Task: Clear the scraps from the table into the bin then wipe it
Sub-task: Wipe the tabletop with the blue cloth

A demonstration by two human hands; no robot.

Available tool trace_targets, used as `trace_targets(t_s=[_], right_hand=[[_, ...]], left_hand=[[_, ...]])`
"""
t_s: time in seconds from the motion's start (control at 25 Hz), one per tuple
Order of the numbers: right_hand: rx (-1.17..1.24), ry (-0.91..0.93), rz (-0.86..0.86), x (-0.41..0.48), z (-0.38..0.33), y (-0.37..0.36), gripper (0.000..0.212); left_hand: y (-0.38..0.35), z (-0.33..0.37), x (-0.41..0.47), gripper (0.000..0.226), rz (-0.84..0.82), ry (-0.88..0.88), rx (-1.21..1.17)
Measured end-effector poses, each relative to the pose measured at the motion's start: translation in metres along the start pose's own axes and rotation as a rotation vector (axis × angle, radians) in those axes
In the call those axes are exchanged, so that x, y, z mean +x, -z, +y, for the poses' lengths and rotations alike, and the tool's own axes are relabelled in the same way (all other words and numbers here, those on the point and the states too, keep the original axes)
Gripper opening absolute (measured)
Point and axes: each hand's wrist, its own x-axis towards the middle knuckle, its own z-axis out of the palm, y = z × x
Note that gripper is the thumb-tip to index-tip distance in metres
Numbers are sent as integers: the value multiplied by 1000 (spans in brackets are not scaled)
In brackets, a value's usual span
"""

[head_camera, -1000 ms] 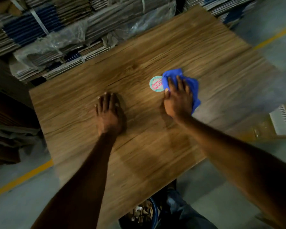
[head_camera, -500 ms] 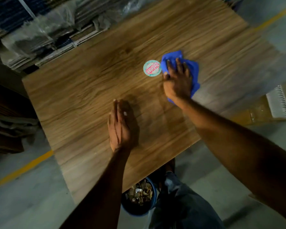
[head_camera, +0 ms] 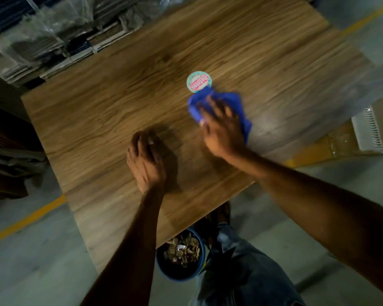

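Observation:
A brown wooden table (head_camera: 119,102) fills the middle of the view. My right hand (head_camera: 222,127) presses a crumpled blue cloth (head_camera: 241,107) flat onto its top, fingers spread over it. A round teal and pink sticker (head_camera: 198,81) sits on the wood just beyond the cloth. My left hand (head_camera: 145,161) rests on the table nearer the front edge, blurred, with its fingers bent. Below the front edge stands a blue bin (head_camera: 181,257) holding several pale scraps.
Stacks of flattened cardboard under plastic sheeting (head_camera: 53,36) crowd the far left side of the table. A white slatted crate (head_camera: 374,127) stands on the floor at the right. Yellow floor lines (head_camera: 27,219) run past the table. My trouser leg (head_camera: 241,272) is beside the bin.
My right hand has slid the blue cloth back towards me, away from the sticker. My left hand has drawn nearer the front edge and its fingers have bent.

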Motion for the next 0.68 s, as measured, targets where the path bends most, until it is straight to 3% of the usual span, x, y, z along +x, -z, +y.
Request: trace_targets(t_s=[0.04,0.08,0.12,0.2,0.28,0.32,0.44,0.48,0.52,0.6,0.68], right_hand=[[31,-249,51,10,7,10,53],[95,-368,122,13,4,13,53],[113,-279,61,1,-7,15,53],[60,113,-112,-79,-48,6,56],[37,304,-148,-111,-28,11,57],[-36,250,-77,-96,0,13,56],[-108,-440,94,-21,74,33,56],[-91,-549,117,-13,82,35,57],[-75,-523,112,-18,76,29,58],[-87,-142,47,-62,40,15,57],[-86,230,-132,-106,35,16,55]], left_hand=[[0,9,-2,51,-20,-70,20],[4,19,-5,47,-45,-132,50],[3,21,-6,46,-63,-170,84],[-1,25,-7,44,-54,-169,124],[-1,24,-6,44,-64,-155,116],[-1,26,-6,44,-84,-146,124],[0,25,-5,45,-113,-159,170],[0,25,-6,45,-118,-190,165],[1,27,-8,47,-122,-247,151],[-7,43,-18,54,-160,-369,106],[-24,75,-39,57,-195,-396,75]])
